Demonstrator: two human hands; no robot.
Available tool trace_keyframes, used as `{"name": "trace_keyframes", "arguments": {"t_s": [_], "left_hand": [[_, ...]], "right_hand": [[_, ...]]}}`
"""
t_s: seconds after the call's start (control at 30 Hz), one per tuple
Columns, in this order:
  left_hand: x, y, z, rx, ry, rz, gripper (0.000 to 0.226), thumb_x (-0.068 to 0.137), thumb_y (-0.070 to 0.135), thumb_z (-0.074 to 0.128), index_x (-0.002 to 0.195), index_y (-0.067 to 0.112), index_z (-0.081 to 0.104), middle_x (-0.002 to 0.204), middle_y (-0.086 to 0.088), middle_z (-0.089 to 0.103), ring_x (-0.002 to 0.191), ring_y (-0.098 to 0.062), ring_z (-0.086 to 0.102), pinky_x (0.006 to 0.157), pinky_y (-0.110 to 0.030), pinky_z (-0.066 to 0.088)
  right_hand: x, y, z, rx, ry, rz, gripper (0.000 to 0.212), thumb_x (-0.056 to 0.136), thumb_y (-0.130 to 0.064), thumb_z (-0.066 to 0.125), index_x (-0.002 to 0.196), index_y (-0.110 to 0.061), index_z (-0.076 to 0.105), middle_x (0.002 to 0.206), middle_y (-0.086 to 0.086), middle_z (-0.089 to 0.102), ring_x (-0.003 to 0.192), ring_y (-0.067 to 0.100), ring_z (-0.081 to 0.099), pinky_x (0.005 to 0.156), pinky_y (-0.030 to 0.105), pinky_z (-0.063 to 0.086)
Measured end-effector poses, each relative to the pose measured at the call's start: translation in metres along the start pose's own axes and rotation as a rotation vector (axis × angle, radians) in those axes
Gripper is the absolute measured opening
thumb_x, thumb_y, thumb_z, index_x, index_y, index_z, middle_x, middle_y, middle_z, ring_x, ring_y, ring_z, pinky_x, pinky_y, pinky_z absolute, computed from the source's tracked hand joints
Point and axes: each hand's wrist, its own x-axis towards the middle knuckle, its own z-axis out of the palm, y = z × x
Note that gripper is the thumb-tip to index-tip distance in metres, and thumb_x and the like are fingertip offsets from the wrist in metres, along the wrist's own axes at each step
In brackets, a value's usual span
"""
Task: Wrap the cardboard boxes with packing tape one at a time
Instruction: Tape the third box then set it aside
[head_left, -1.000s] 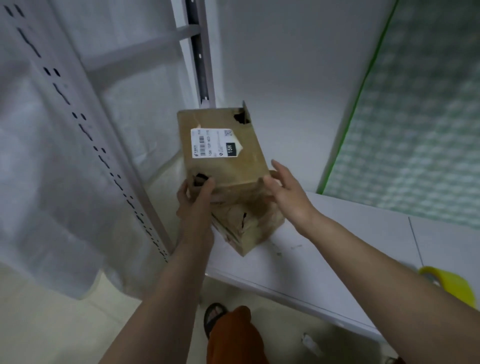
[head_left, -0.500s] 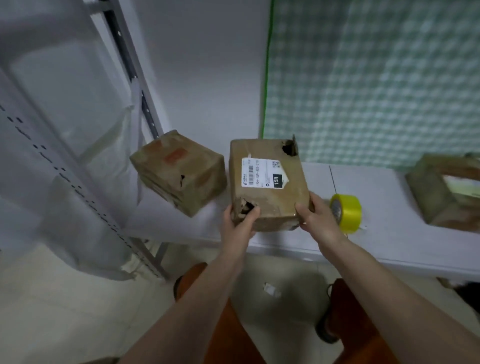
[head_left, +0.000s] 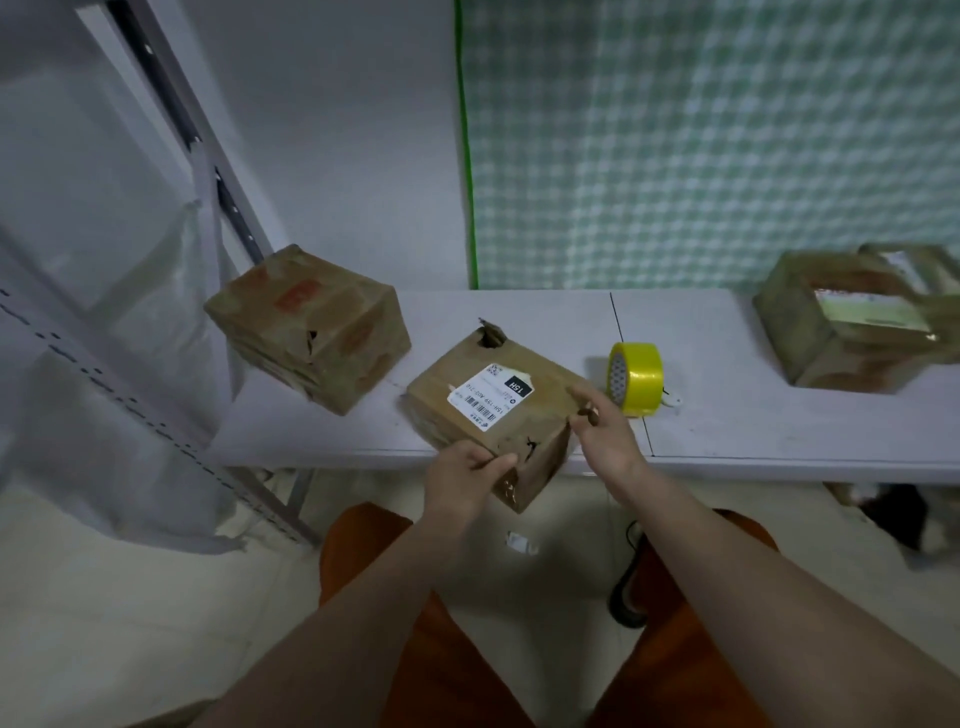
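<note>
A brown cardboard box with a white shipping label (head_left: 493, 400) lies at the front edge of the white table (head_left: 727, 415), one corner jutting over the edge. My left hand (head_left: 465, 480) grips its near corner with fingers curled round it. My right hand (head_left: 602, 431) holds the box's right side, fingers curled on the edge. A roll of yellow packing tape (head_left: 636, 379) stands on its rim just right of the box. A second taped box (head_left: 311, 327) sits at the table's left end. A third box (head_left: 852, 322) is at the far right.
A grey metal shelf upright with white plastic sheeting (head_left: 130, 322) stands left of the table. A green checked cloth (head_left: 701, 140) hangs on the wall behind. My orange-clad legs (head_left: 441, 649) are below, with a black sandal (head_left: 628, 597) and a scrap of paper (head_left: 519, 543) on the floor.
I carried the labelled box off the other box, swung it right and set it down on the table's front edge, turned so the label faces up at an angle.
</note>
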Motion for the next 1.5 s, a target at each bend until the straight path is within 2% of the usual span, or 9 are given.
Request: {"name": "trace_keyframes", "arguments": {"t_s": [0.1,0.23,0.4,0.63,0.8,0.97,1.2,1.33,1.5], "left_hand": [[0.013,0.01,0.005,0.055,-0.061,-0.052,0.035,0.077,0.039,0.078,0.062,0.014,0.058,0.07,0.005,0.061,0.064,-0.006,0.053,0.061,-0.018,0.041],[0.019,0.017,0.02,0.201,-0.033,-0.04,0.048,0.07,0.055,0.078,0.057,0.015,0.053,0.061,-0.002,0.057,0.056,-0.015,0.048,0.058,-0.026,0.04],[0.017,0.005,0.021,0.503,0.31,0.311,0.065,0.06,0.066,0.077,0.103,0.02,0.058,0.109,0.001,0.052,0.105,-0.018,0.044,0.091,-0.032,0.039],[0.034,-0.012,0.009,0.416,0.05,0.554,0.059,0.075,0.042,0.078,0.129,0.025,0.059,0.142,0.003,0.045,0.136,-0.017,0.03,0.118,-0.039,0.02],[0.029,-0.007,0.019,0.419,0.103,0.542,0.055,0.076,0.042,0.076,0.126,0.024,0.062,0.141,-0.002,0.047,0.136,-0.022,0.031,0.116,-0.037,0.016],[0.027,-0.002,0.031,0.431,0.127,0.556,0.035,0.082,0.041,0.071,0.116,0.033,0.07,0.136,-0.005,0.054,0.138,-0.031,0.031,0.115,-0.058,0.015],[0.034,0.023,0.032,0.191,0.039,0.323,0.011,0.082,0.03,0.074,0.092,0.028,0.076,0.136,0.01,0.053,0.142,-0.015,0.022,0.117,-0.046,-0.008],[0.032,0.016,0.029,0.138,-0.008,0.363,0.007,0.075,0.022,0.08,0.081,0.024,0.076,0.132,0.01,0.055,0.142,-0.013,0.022,0.116,-0.042,-0.01],[0.032,0.015,0.027,0.139,-0.02,0.382,0.008,0.073,0.019,0.082,0.077,0.024,0.077,0.13,0.009,0.057,0.142,-0.012,0.024,0.117,-0.043,-0.011]], "right_hand": [[-0.007,0.006,0.005,-0.044,0.018,-0.032,0.022,0.09,0.007,0.05,0.101,-0.007,0.064,0.119,0.011,0.054,0.107,0.019,0.053,0.074,0.0,0.04],[-0.021,0.018,0.012,-0.039,0.02,-0.038,0.023,0.086,0.002,0.061,0.084,-0.021,0.062,0.117,0.015,0.059,0.104,0.022,0.057,0.081,0.013,0.045],[-0.032,0.021,0.018,-0.084,0.093,-0.052,0.021,0.085,-0.006,0.066,0.08,-0.026,0.061,0.108,0.007,0.06,0.102,0.019,0.059,0.094,0.039,0.05],[-0.023,-0.004,0.016,-0.481,-0.069,-0.017,0.018,0.092,-0.022,0.06,0.102,-0.011,0.069,0.124,0.008,0.043,0.111,0.022,0.049,0.095,0.022,0.036],[-0.014,-0.01,0.008,-0.181,-0.026,0.11,0.014,0.081,-0.003,0.07,0.071,-0.01,0.065,0.087,0.006,0.064,0.069,0.007,0.054,0.054,0.005,0.037],[-0.012,-0.011,0.003,0.079,0.076,0.186,0.016,0.076,0.004,0.073,0.068,-0.005,0.062,0.073,0.006,0.065,0.065,0.013,0.059,0.059,0.016,0.045],[-0.013,-0.007,-0.007,0.293,0.15,0.18,0.015,0.084,-0.01,0.069,0.07,-0.005,0.067,0.068,0.005,0.068,0.07,0.02,0.065,0.071,0.028,0.056],[-0.001,-0.012,-0.009,-0.143,0.156,0.116,0.027,0.077,-0.014,0.075,0.065,-0.012,0.051,0.068,0.009,0.058,0.072,0.034,0.063,0.07,0.046,0.058],[0.003,-0.031,0.007,-0.67,-0.079,0.165,0.011,0.074,-0.012,0.065,0.069,-0.012,0.055,0.073,0.009,0.061,0.074,0.034,0.066,0.061,0.038,0.057]]}}
